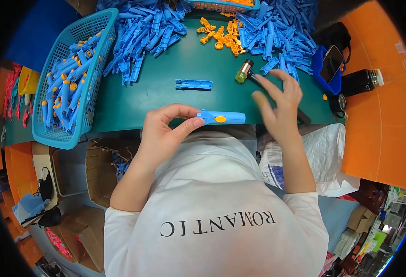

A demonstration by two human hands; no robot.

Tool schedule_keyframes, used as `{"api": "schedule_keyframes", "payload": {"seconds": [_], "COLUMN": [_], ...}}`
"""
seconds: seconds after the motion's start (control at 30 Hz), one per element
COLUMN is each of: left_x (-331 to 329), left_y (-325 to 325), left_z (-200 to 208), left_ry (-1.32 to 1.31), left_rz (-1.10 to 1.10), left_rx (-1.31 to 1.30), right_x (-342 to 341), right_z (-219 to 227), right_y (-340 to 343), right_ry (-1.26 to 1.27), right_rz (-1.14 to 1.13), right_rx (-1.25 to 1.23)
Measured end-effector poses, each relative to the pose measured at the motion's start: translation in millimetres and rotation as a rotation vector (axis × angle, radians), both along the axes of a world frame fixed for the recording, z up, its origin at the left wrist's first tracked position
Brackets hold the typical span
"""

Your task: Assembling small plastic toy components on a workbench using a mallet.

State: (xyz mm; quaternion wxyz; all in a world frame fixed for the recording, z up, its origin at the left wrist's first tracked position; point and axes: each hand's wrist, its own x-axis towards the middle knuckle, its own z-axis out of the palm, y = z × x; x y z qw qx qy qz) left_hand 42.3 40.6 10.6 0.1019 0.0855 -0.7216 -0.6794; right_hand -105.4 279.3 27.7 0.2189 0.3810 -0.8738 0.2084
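Note:
My left hand (pixel 163 129) pinches one end of a blue plastic tube-shaped casing (pixel 234 118) with a yellow oval button, at the table's near edge. To the right, my right hand (pixel 282 104) is slightly blurred, its thumb and fingers apart and nothing seen between them. It hovers over a small hammer (pixel 244 71) with a clear yellowish face; the handle runs partly hidden under the hand. A single blue half-shell (pixel 194 85) lies hollow side up beyond my left hand.
A blue basket (pixel 108 51) of casings with yellow parts stands left. Loose blue half-shells (pixel 138 34) are heaped at the back, another pile (pixel 276 34) right, small yellow parts (pixel 223 36) between. At right are a blue tray (pixel 326 78) with a phone and a black bottle (pixel 359 82).

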Motion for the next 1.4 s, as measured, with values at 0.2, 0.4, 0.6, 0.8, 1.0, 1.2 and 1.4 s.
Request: {"api": "schedule_keyframes", "payload": {"seconds": [0.2, 0.4, 0.6, 0.8, 1.0, 1.2, 1.4], "left_x": [0.6, 0.7, 1.1, 7.0, 9.4, 13.3, 8.9], "left_y": [14.2, 18.8, 25.2, 25.6, 14.4, 8.2, -0.8], "left_z": [22.6, 26.8, 29.4, 25.8, 11.2, 21.1, 24.6], "left_ry": [-0.065, -0.154, -0.069, 0.049, 0.651, 0.608, 0.875], "left_rz": [-0.055, -0.037, -0.069, -0.048, -0.040, -0.266, -0.234], "left_rx": [-0.028, 0.167, 0.015, -0.182, -0.751, -0.276, -0.645], "right_x": [46.0, 40.9, 45.2, 52.6, 41.4, 57.3, 63.2], "right_z": [10.9, -0.5, -10.2, -14.3, 23.0, 33.9, 30.6], "right_y": [-33.6, -40.5, -36.0, -34.3, -17.4, -13.9, -17.1], "right_ry": [-0.237, -0.183, -0.219, -0.138, -1.239, -0.933, -0.771], "right_rz": [0.567, 0.631, 0.616, 0.564, 0.622, 0.718, 0.807], "right_rx": [-0.145, -0.299, -0.376, -0.359, -0.300, -0.279, -0.323]}}
